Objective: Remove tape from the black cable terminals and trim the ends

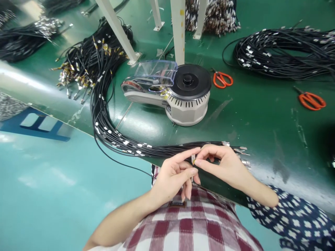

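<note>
Head view: the right hand [225, 164] brings thumb and forefinger nearly together at a small connector [193, 157], and they seem to pinch its yellow end. The left hand [170, 174] lies beside it, forefinger stretched out to the connector, thumb apart and the other fingers loosely curled; overlapping fingers hide whether it grips anything, so I cannot tell. The connector sits between the two hands, just above the table's [251, 118] near edge.

As for writing, none can be read. A black-and-white sticker [169, 110] on the side of the tape dispenser [187, 109] is too small to make out, as is the patch [178, 204] on the checked apron [196, 223]. Blank-looking white tags [140, 152] dot the cable bundle [120, 141], which runs along the table's near edge and passes partly hidden behind the hands. One loose cable [123, 162] droops past that edge towards the left hand.

Farther in from the edge stands the dispenser, with a black disc [193, 83] and a raised clear cover [157, 71]. A white post [179, 35] rises right behind it, blocking part of the table's far side. Orange-handled scissors [222, 79] lie just right of the dispenser, a second pair [312, 101] nearer the table's right side, below a big cable coil [274, 71].
</note>
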The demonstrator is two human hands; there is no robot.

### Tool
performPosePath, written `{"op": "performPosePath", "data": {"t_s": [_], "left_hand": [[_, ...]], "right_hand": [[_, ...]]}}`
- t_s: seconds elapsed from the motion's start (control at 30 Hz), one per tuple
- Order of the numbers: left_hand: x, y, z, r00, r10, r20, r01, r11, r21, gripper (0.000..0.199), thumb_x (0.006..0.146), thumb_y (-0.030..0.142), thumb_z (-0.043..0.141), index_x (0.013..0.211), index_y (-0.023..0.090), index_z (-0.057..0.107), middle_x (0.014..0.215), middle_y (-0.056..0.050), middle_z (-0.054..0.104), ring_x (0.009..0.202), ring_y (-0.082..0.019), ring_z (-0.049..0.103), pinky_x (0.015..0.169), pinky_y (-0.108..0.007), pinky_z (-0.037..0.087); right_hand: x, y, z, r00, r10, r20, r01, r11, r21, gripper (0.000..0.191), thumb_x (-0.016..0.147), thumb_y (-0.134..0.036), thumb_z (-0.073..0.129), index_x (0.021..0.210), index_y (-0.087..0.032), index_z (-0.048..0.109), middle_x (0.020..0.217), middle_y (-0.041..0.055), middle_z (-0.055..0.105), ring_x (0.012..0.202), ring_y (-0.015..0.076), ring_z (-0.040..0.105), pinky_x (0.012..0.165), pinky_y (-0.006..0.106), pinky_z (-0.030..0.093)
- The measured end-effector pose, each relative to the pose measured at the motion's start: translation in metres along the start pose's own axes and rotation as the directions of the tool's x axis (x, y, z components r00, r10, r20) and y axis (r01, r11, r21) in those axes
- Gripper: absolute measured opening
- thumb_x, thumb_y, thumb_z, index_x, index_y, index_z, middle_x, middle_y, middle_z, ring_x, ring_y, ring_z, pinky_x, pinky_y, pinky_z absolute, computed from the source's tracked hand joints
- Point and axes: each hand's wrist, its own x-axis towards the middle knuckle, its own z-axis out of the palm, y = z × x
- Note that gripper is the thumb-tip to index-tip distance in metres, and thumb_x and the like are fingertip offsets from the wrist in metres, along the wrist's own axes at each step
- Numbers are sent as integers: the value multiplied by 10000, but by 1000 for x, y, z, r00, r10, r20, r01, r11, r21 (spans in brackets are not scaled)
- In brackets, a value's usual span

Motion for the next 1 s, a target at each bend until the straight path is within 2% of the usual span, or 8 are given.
{"op": "performPosePath", "data": {"t_s": [0.37, 0.53, 0.63, 0.7, 0.77, 0.87, 0.93, 1.0], "left_hand": [[-2, 0, 0, 1000, -20, 5, 20, 999, 35, 618, 863, 294, 683, 1446, 217, 492, 668, -8, 679, 354, -101, 588, 307, -148, 431], [-3, -3, -1, 1000, 12, 16, -13, 998, 63, 577, 891, 324, 658, 1434, 220, 493, 672, 8, 649, 364, -90, 580, 308, -140, 404], [-4, -5, 0, 998, 53, 36, -55, 996, 74, 544, 905, 330, 650, 1409, 220, 476, 688, 8, 660, 363, -68, 555, 322, -126, 373], [-3, -5, 1, 997, 70, 34, -71, 996, 48, 470, 902, 344, 657, 1318, 213, 482, 683, 8, 674, 347, -57, 526, 320, -119, 340], [-1, -4, 3, 998, 69, -2, -69, 998, 11, 348, 870, 355, 697, 1119, 199, 509, 674, 8, 682, 325, -39, 479, 314, -112, 307], [3, -3, 6, 992, 68, -102, -69, 998, -2, 353, 748, 312, 816, 841, 170, 507, 645, 29, 649, 323, -1, 415, 313, -102, 286], [5, -3, 5, 986, 65, -151, -66, 998, -6, 367, 689, 283, 856, 758, 153, 520, 584, 57, 595, 316, 7, 398, 308, -103, 276], [6, -5, 2, 987, 43, -155, -48, 998, -32, 349, 687, 296, 854, 738, 145, 543, 560, 53, 593, 300, -7, 418, 293, -111, 261]], "right_hand": [[-1, 1, 4, 1000, -1, -26, 0, 1000, -28, 154, 792, -240, 657, 649, -185, 649, 620, -16, 658, 589, 121, 546, 589, 257, 417], [-3, 4, 9, 996, -15, -85, 14, 1000, -8, 172, 788, -236, 654, 626, -190, 618, 605, -27, 630, 597, 123, 541, 616, 265, 424], [-5, 2, 9, 997, -34, -68, 38, 998, 53, 181, 795, -227, 650, 625, -193, 598, 608, -26, 627, 607, 126, 554, 629, 264, 443], [-7, 0, 8, 997, -58, -56, 63, 994, 86, 173, 799, -214, 652, 636, -195, 597, 613, -22, 631, 617, 130, 563, 638, 262, 458], [-7, -1, 8, 996, -71, -58, 76, 993, 95, 155, 808, -206, 655, 661, -196, 608, 618, -18, 632, 620, 132, 566, 640, 262, 466], [-8, -1, 8, 995, -69, -78, 76, 993, 91, 134, 808, -202, 661, 679, -197, 623, 641, -14, 639, 621, 133, 570, 621, 258, 471], [-7, 0, 8, 993, -77, -93, 85, 993, 80, 132, 802, -209, 668, 675, -196, 634, 667, -7, 653, 629, 135, 578, 615, 257, 475], [-6, 1, 6, 992, -96, -84, 101, 993, 65, 135, 810, -236, 678, 683, -195, 656, 689, 3, 674, 648, 142, 592, 636, 264, 487]]}}
